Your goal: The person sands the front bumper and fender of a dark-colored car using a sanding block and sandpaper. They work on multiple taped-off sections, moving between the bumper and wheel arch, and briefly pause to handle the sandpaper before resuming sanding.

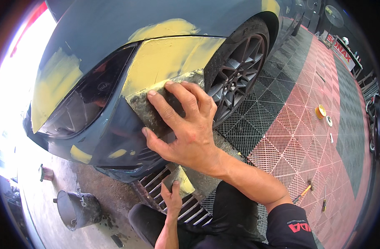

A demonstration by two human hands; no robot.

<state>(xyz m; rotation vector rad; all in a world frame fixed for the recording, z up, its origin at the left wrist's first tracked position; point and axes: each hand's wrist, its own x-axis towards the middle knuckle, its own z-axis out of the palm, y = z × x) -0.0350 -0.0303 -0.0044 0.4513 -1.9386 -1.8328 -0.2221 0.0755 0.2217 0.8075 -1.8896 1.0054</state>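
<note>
My right hand (pixel 192 130) presses a flat, dark, filler-smeared spreader (pixel 142 108) against the car's front fender, fingers spread along its face and thumb at its lower edge. Yellow body filler (pixel 161 56) coats the fender panel just above the spreader's edge, between the dark headlight (pixel 88 97) and the front wheel (pixel 235 72). Lower down, near my knees, my left hand (pixel 172 199) grips a small flat plate (pixel 185 182) with yellow filler on it, thumb on top. The rest of the left fingers are partly hidden behind the plate.
More yellow patches mark the grey hood and bumper (pixel 80 154). A dark bucket (pixel 78 211) and a small can (pixel 46 172) stand on the floor at left. A metal drain grate (pixel 148 182) lies below the bumper. A hammer (pixel 303 193) and a screwdriver (pixel 324 199) rest on red tiles at right.
</note>
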